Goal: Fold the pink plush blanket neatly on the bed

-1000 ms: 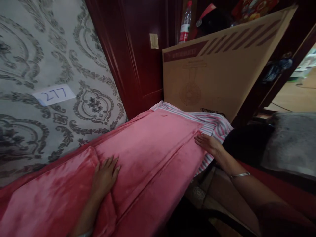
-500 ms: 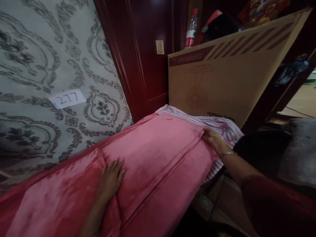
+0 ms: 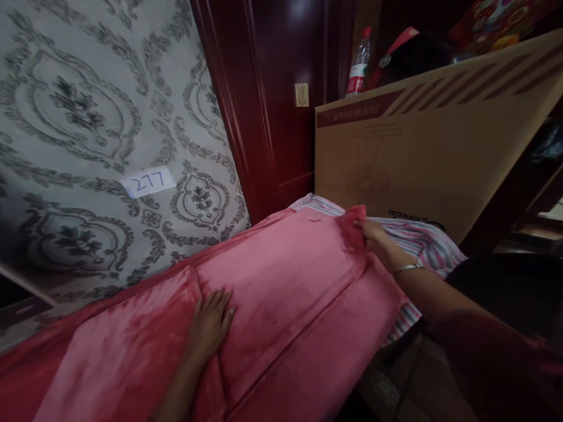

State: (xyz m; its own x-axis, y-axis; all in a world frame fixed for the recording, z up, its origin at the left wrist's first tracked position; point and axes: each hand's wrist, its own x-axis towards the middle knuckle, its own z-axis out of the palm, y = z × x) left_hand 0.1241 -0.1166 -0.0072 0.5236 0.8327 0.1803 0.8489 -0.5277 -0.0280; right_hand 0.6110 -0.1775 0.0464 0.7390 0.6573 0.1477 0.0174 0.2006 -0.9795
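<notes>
Pink plush blanket (image 3: 281, 264): spread lengthwise beneath and between both hands, with a long crease running along its near side and a folded section at the left end. Left hand (image 3: 211, 322): palm down, fingers extended, gripping nothing; rests on the blanket across the edge of the folded section. Right hand (image 3: 373, 234): closed, pinching a bunched, darker red edge of the blanket at the far end, raised above the surface. Striped cloth (image 3: 417, 237) shows from under that far end. Cardboard box (image 3: 409, 146) stands just beyond; plastic bottle (image 3: 358, 67) upright behind it. Paper label (image 3: 148, 181), marked 277, on the patterned wall (image 3: 88, 105) at left.
</notes>
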